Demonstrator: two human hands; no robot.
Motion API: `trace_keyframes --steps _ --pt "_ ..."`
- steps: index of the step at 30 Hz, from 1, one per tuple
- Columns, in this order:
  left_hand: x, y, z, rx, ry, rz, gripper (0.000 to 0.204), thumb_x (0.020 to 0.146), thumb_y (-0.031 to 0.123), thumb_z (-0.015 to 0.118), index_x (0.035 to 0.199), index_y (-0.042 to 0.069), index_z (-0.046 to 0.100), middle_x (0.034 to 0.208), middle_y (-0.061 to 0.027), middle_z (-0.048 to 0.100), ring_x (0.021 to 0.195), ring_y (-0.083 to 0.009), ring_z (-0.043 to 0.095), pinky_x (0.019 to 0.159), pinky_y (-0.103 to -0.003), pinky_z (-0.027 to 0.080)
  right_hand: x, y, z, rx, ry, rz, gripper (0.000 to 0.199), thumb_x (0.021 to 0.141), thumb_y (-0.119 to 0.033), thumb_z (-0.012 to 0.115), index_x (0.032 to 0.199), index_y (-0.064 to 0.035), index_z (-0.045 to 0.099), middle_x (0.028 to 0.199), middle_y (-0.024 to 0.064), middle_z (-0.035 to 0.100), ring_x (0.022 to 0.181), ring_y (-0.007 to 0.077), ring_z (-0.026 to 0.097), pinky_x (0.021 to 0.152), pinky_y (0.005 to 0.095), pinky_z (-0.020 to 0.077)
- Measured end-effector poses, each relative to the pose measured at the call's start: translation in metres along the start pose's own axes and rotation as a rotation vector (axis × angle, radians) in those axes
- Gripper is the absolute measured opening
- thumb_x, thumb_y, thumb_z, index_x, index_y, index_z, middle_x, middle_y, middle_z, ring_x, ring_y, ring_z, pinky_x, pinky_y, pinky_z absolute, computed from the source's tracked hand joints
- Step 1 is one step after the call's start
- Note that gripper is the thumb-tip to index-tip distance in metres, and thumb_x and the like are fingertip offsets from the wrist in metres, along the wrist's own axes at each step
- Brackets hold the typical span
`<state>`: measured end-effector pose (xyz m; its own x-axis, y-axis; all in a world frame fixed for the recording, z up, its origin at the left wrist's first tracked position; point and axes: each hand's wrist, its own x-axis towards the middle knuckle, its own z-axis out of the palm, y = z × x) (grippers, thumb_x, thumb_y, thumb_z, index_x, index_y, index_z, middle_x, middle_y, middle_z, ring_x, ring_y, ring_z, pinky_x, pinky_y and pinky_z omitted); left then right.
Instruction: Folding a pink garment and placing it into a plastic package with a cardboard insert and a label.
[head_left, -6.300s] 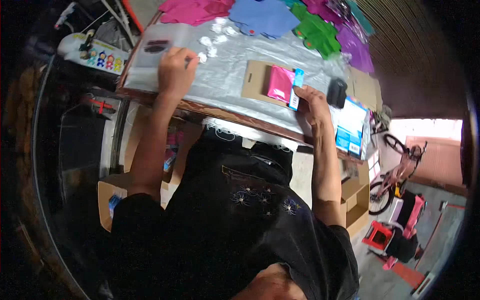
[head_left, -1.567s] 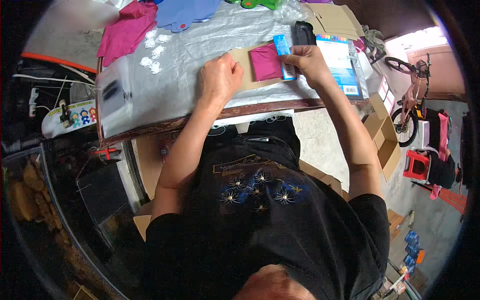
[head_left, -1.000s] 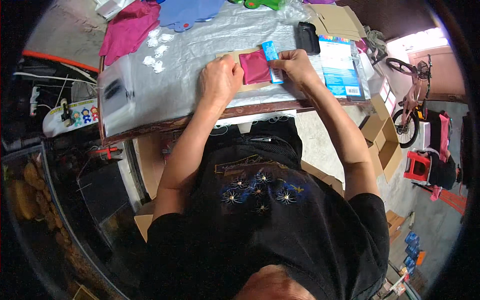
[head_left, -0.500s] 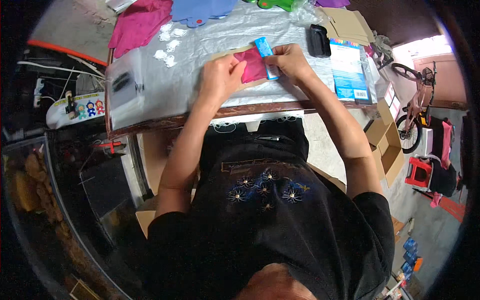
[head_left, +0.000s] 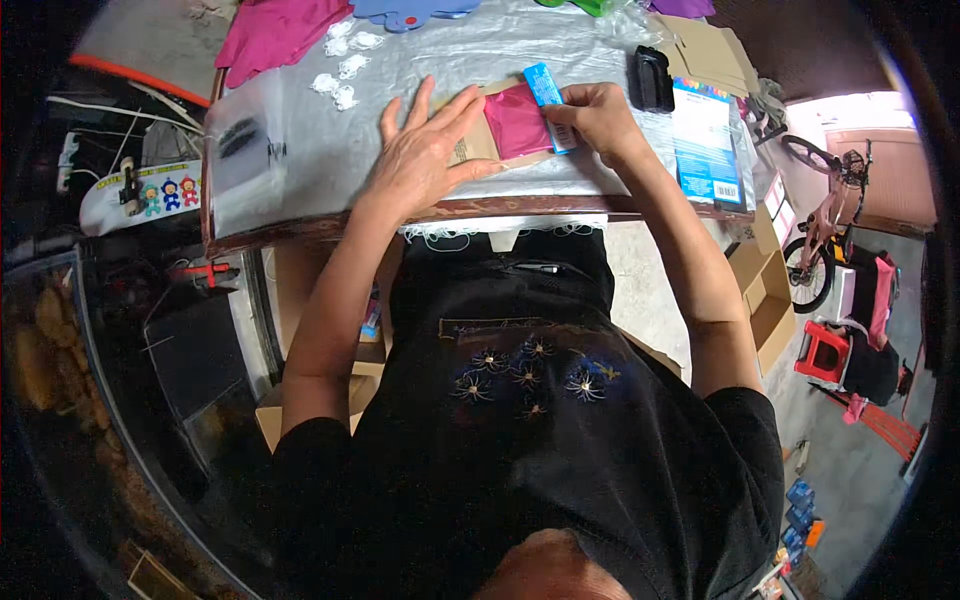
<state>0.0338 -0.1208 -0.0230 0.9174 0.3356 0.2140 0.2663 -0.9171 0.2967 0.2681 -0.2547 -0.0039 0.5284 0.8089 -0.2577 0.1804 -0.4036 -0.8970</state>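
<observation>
Left hand (head_left: 415, 160) uncurled over cardboard (head_left: 476, 140), right hand (head_left: 600, 122) pinching label (head_left: 541, 83) on pink packet (head_left: 516, 122), clear bag (head_left: 232, 200) showing black pieces (head_left: 238, 136)

– Where is a passage found?
– Over the silver sheet (head_left: 455, 60), between the white string bundles (head_left: 343, 75) and the black case (head_left: 653, 80); at the far end it is closed by the blue cloth (head_left: 415, 12).
– And between the left hand (head_left: 425, 150) and right hand (head_left: 597, 122)?
– That space is filled by the pink packet (head_left: 515, 122) and cardboard (head_left: 474, 147).
– On the right?
– Only a narrow gap is left before the blue-and-white card (head_left: 708, 145); farther off, passage is hindered by the case.
</observation>
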Motion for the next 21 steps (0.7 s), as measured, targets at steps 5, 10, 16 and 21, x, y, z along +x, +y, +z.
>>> trace_keyframes --steps 5,10,16,21 --pt "0.001 0.000 -0.004 -0.048 -0.013 -0.006 0.079 0.088 0.059 0.067 0.153 0.021 0.048 0.163 0.0005 0.038 0.155 -0.0377 0.021 0.120 -0.063 0.010 -0.002 -0.006 0.000 -0.013 0.006 -0.010 0.013 0.085 -0.011 0.078 0.083 0.0021 0.076 0.067 0.0010 0.067 0.057 0.0066 0.056 0.052 0.0266 0.0459" --pt "0.019 -0.004 -0.015 -0.069 -0.014 0.193 0.059 0.090 0.040 0.070 0.143 0.016 0.059 0.158 -0.0015 0.046 0.152 -0.0308 0.030 0.120 -0.060 0.016 0.000 -0.002 -0.001 -0.035 0.002 -0.014 0.014 0.085 -0.011 0.079 0.084 0.0026 0.077 0.068 0.0018 0.067 0.058 0.0066 0.056 0.053 0.0267 0.0465" --pt "0.046 -0.009 -0.034 0.181 -0.163 0.450 0.042 0.083 0.005 0.067 0.125 0.014 0.068 0.150 -0.0011 0.053 0.148 -0.0227 0.039 0.119 -0.055 0.026 0.001 0.002 0.004 -0.060 0.028 -0.033 0.014 0.087 -0.012 0.079 0.089 0.0014 0.078 0.069 0.0005 0.067 0.057 0.0058 0.053 0.052 0.0255 0.0428" --pt "0.054 -0.007 -0.029 0.107 -0.060 0.539 0.030 0.081 -0.004 0.062 0.108 0.009 0.067 0.134 -0.0050 0.061 0.140 -0.0251 0.046 0.116 -0.051 0.031 0.000 -0.002 0.003 -0.089 0.031 -0.055 0.015 0.086 -0.011 0.078 0.088 0.0029 0.077 0.069 0.0009 0.067 0.058 0.0059 0.053 0.053 0.0260 0.0442"
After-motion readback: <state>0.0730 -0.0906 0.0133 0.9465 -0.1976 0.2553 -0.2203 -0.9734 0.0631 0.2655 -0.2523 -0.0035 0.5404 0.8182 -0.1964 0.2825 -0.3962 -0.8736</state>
